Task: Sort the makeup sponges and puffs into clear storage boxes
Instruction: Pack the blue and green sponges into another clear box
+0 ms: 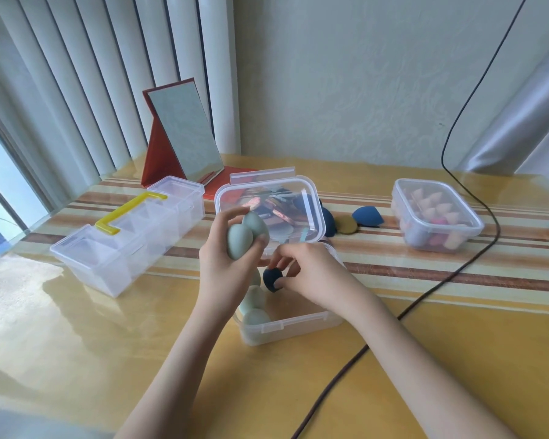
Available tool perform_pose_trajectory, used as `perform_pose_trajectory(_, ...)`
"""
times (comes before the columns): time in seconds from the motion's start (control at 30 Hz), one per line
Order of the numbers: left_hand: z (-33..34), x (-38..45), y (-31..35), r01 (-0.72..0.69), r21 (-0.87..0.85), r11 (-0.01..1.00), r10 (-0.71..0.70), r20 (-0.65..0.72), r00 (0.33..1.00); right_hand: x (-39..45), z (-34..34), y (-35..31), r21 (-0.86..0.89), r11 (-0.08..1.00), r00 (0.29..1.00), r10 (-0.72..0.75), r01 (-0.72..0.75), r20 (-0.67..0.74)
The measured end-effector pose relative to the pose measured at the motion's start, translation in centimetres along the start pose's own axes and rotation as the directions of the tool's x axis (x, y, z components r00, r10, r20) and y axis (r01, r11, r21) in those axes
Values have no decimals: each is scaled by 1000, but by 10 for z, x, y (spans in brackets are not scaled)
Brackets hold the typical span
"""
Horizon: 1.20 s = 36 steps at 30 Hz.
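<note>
My left hand [225, 267] grips two pale green egg-shaped sponges [246, 234] above a clear open box [286, 324]. Inside that box lie more pale green sponges [254, 308]. My right hand [308, 274] pinches a dark blue sponge [271, 278] over the box. Behind my hands a clear lid [311, 198] stands tilted up, with flat puffs seen through it. Loose on the table sit a dark blue sponge [366, 216], a mustard yellow puff [346, 224] and another dark blue sponge [328, 220].
A long clear divided box with a yellow handle [130, 232] stands at the left. At the right a clear box [436, 213] holds pink and peach sponges. A red folding mirror [184, 134] stands at the back. A dark cable [425, 299] crosses the table.
</note>
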State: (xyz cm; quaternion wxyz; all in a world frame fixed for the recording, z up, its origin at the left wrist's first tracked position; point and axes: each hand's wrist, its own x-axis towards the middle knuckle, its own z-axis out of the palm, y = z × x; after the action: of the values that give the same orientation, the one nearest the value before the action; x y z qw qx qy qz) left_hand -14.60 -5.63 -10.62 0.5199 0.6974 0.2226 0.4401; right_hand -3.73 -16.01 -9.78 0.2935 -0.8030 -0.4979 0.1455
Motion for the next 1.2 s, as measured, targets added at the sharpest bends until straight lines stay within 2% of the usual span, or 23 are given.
perform_pose_trajectory(0.13, 1, -1, 1, -1, 2, 1000, 1, 18, 1000, 1, 1, 1, 16, 1000, 1000, -20, 20, -9)
perform_pose_trajectory(0.27, 0, -1, 5, -34, 75, 997, 29, 79, 996, 2, 1, 3, 16, 1000, 1000, -27, 27, -2)
perform_pose_trajectory(0.37, 0, -2, 6, -41, 94, 995, 31, 111, 993, 2, 2, 4, -29, 999, 998, -40, 39, -55)
perform_pose_trajectory(0.5, 0, -2, 6, -38, 99, 994, 26, 119, 993, 2, 2, 6, -38, 998, 998, -46, 44, -50)
perform_pose_trajectory(0.67, -1, -2, 7, -55, 107, 993, 44, 103, 994, 5, 5, 8, 36, 999, 998, 3, -5, 61)
perform_pose_trajectory(0.77, -1, -2, 9, -60, 117, 991, 48, 101, 994, 5, 8, 8, 11, 1000, 992, -23, 21, 125)
perform_pose_trajectory(0.93, -1, -2, 8, -59, 127, 990, 45, 115, 992, 6, 6, 6, -84, 996, 999, -7, 10, 38)
perform_pose_trajectory(1.2, -1, -3, 10, -74, 133, 988, 56, 134, 989, 9, 10, 9, -27, 999, 995, -34, 37, 91)
